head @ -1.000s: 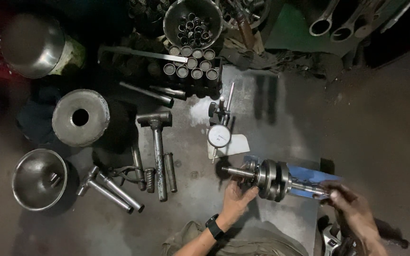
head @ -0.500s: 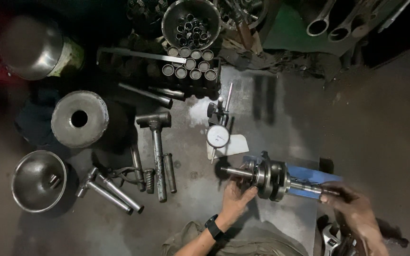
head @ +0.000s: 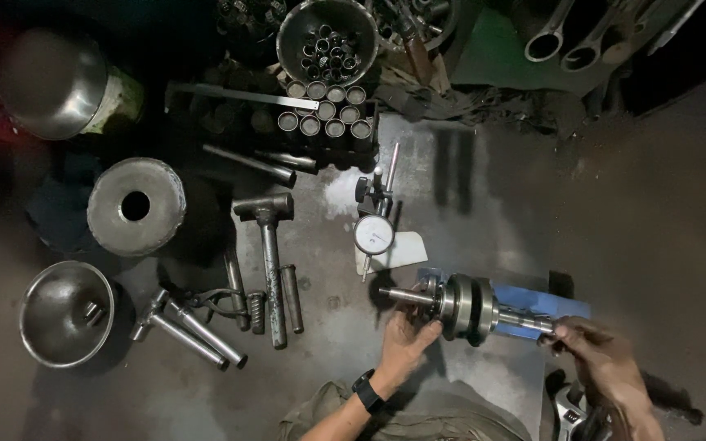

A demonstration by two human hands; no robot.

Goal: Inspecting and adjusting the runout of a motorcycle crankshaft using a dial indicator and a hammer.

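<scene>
Head view, left hand (head: pixel 408 339) and right hand (head: pixel 594 351) gripping crankshaft (head: pixel 467 306) ends, round tub (head: pixel 288 37) holding steel sleeves (head: pixel 327 45)

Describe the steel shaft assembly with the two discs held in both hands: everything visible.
The grey steel shaft assembly lies roughly horizontal, just above a blue fixture on the floor. Two thick round metal discs sit side by side at its middle, with a slim stub shaft running out each way. The left hand grips under the left stub, beside the discs; the right hand pinches the right stub's tip. Its surface looks oily and dull.
</scene>
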